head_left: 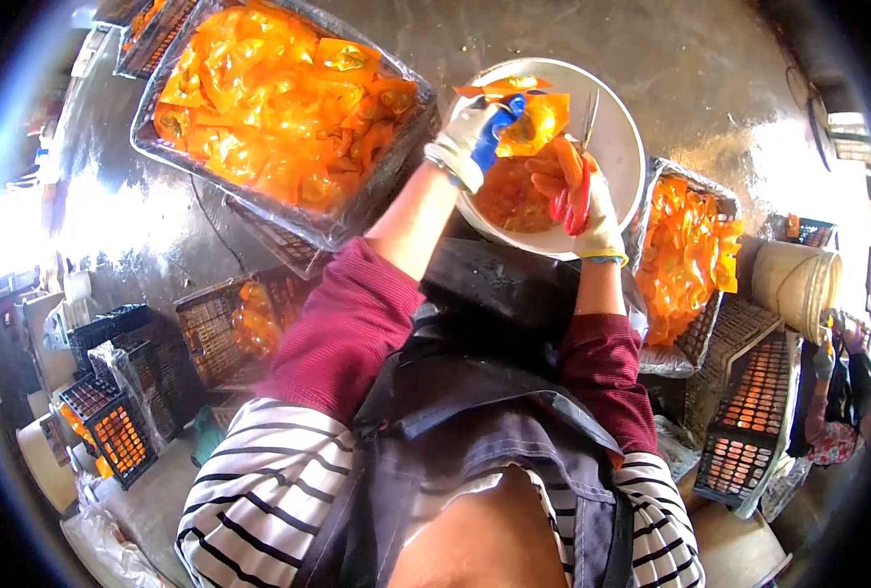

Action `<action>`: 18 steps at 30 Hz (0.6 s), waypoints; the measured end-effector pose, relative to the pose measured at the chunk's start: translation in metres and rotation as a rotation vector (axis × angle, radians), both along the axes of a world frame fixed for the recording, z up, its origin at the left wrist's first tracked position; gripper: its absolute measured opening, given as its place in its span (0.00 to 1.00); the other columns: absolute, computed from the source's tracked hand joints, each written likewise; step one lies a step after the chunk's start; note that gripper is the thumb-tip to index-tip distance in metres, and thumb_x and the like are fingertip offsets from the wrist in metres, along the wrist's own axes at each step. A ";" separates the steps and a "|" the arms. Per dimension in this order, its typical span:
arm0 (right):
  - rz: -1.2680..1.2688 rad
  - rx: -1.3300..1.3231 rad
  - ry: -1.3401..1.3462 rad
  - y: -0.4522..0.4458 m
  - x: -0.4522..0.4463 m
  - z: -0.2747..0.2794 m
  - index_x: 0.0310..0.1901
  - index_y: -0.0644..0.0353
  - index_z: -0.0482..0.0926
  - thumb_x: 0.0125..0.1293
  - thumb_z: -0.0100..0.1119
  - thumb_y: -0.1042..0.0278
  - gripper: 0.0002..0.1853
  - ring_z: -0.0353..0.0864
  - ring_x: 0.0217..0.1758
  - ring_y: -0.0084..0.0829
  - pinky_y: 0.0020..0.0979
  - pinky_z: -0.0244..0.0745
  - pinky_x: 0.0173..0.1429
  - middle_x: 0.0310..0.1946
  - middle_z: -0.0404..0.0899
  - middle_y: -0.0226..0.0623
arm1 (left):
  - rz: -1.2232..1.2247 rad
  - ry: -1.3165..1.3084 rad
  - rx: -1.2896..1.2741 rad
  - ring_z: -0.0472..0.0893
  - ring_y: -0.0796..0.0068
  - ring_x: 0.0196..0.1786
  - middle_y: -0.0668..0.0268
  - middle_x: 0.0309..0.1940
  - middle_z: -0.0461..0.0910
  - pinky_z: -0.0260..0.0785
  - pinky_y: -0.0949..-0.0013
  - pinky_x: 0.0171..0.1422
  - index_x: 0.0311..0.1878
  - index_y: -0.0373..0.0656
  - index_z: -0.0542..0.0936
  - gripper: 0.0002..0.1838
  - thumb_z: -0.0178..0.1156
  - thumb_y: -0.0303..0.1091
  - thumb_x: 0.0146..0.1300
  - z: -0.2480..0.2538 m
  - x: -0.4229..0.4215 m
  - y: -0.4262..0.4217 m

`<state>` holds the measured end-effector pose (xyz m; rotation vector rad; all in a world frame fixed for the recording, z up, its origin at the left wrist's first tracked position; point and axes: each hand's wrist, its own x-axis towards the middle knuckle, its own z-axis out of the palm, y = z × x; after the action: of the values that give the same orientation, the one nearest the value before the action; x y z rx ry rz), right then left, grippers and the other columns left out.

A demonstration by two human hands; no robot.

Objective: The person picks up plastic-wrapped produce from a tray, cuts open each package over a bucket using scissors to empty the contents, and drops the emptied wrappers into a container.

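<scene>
An orange packet (541,127) is pinched by the left hand's (478,132) fingers over the white tub (622,127), toward its far rim, presumably so drips are caught; scissors (589,122) are gripped in the right hand's (595,201) curled fingers near the right rim.

A wet, shiny floor (690,59) stretches away. Toward the left, a dark crate (112,328) stands near a black crate (117,441) with orange showing through its mesh; a pale tub (38,456) sits just beside that one, and crumpled clear plastic (107,549) lies lower down. On the right are a whitish bucket (788,284), a small dark crate (812,233) near it, and a mesh crate (749,412) below. Another person (832,426) appears at the far right edge, blurred.
</scene>
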<state>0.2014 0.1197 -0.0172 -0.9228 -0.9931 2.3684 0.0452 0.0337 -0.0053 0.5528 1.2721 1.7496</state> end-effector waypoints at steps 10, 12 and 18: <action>-0.075 0.198 -0.138 -0.010 -0.004 -0.023 0.52 0.60 0.74 0.66 0.55 0.67 0.15 0.75 0.36 0.20 0.23 0.73 0.38 0.38 0.77 0.31 | -0.043 -0.083 -0.257 0.76 0.76 0.49 0.65 0.46 0.78 0.70 0.74 0.52 0.54 0.40 0.73 0.27 0.69 0.40 0.53 -0.004 0.025 0.013; -0.068 0.151 -0.142 -0.012 -0.004 -0.019 0.52 0.60 0.74 0.65 0.55 0.69 0.15 0.75 0.36 0.21 0.23 0.73 0.38 0.38 0.77 0.31 | -0.044 -0.251 -0.173 0.77 0.75 0.48 0.65 0.45 0.79 0.72 0.71 0.50 0.54 0.41 0.74 0.26 0.69 0.39 0.52 -0.005 0.026 0.012; -0.032 0.258 -0.104 -0.011 -0.005 -0.032 0.50 0.62 0.74 0.66 0.55 0.68 0.13 0.75 0.33 0.23 0.25 0.72 0.39 0.36 0.77 0.31 | 0.099 -0.065 -0.110 0.78 0.76 0.45 0.66 0.44 0.80 0.71 0.75 0.50 0.52 0.39 0.75 0.21 0.65 0.36 0.57 -0.016 0.028 0.016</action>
<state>0.1963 0.1085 -0.0489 -0.9614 -1.2783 2.1203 0.0733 0.0493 -0.0211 0.3728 1.3611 1.7519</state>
